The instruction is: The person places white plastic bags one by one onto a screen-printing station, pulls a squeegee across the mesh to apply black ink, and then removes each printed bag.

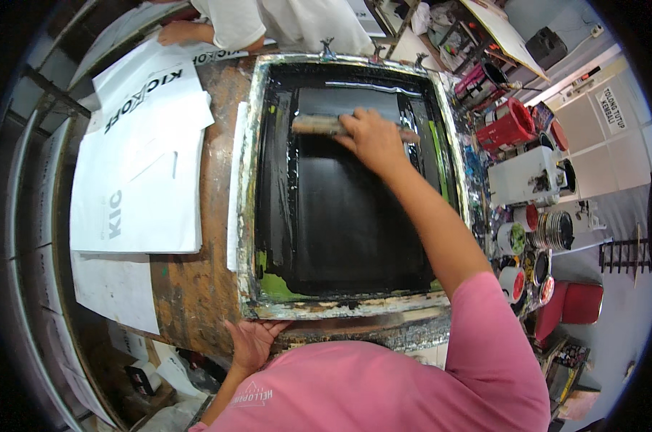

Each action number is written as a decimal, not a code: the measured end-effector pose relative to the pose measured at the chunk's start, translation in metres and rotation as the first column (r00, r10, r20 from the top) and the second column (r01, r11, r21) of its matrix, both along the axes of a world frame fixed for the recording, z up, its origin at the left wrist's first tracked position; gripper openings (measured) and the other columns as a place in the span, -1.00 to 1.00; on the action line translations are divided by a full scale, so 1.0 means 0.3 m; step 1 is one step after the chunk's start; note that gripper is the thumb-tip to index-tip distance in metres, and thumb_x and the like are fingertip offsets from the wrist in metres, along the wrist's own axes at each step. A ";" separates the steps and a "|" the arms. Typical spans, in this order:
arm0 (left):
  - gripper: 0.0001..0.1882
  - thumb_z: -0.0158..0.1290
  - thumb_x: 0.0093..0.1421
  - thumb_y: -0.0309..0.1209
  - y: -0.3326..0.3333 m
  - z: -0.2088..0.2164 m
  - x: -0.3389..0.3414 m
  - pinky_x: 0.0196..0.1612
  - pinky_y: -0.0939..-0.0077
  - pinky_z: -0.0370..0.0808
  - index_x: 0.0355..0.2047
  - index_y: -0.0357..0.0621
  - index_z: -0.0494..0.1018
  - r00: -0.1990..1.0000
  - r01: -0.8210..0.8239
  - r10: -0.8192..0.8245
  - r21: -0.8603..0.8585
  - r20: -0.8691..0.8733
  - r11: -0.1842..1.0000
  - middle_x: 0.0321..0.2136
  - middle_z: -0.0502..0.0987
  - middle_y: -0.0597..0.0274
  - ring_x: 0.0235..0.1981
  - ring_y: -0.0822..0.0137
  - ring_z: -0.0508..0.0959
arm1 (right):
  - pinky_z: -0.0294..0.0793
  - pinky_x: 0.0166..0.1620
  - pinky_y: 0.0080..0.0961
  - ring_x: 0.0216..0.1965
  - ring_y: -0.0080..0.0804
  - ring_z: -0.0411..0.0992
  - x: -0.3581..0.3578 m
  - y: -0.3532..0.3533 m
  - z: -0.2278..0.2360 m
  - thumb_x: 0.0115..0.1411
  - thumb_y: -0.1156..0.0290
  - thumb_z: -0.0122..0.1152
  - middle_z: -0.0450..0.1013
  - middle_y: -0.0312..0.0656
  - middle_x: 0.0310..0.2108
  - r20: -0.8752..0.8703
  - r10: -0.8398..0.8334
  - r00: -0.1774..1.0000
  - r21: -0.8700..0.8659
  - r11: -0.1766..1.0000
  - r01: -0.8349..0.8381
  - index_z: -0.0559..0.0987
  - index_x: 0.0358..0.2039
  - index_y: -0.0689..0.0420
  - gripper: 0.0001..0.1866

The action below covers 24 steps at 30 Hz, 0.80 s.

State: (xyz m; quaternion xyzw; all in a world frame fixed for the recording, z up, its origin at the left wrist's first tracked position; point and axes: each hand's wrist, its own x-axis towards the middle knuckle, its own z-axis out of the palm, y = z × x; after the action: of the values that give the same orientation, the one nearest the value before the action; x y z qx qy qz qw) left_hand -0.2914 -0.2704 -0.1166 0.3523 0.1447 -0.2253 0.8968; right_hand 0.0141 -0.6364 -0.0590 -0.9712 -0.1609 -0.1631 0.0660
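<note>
A screen-printing frame [248,216] with a worn, paint-crusted rim lies on the wooden table in front of me. Its mesh [355,237] is coated in black ink, with green strips showing along the sides. My right hand [375,140] is closed over the wooden handle of a squeegee [317,125], which lies crosswise on the far part of the mesh. The squeegee's blade is hard to make out. At the near left corner, my left hand [254,342] is palm up with fingers stretched out, its fingertips at the underside of the frame's near edge.
Left of the frame, a stack of printed white sheets [142,191] covers part of the brown table [189,288]. Another person's hand [185,32] rests by the sheets' far end. Several ink tubs, including a red bucket [510,122], crowd the right. Metal racks stand far left.
</note>
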 end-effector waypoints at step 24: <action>0.18 -0.36 0.06 0.64 -0.022 0.412 0.177 0.31 -0.31 0.18 0.29 -0.15 0.32 0.824 0.292 -0.046 -0.353 0.564 0.889 0.29 0.31 -0.19 0.24 -0.20 0.40 | 0.22 0.08 0.09 -0.14 -0.20 0.42 -0.866 0.203 0.621 0.10 0.11 0.31 0.42 -0.17 -0.30 0.239 -0.122 0.963 -0.032 0.991 0.133 0.54 -0.12 0.07 -0.60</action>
State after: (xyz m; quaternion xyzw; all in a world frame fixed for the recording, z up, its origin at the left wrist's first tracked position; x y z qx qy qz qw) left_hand -0.2382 -0.2771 0.0072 0.2092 -0.1996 -0.2231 0.9309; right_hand -0.2456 -0.5756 0.1273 -0.9544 -0.1086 -0.2777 0.0126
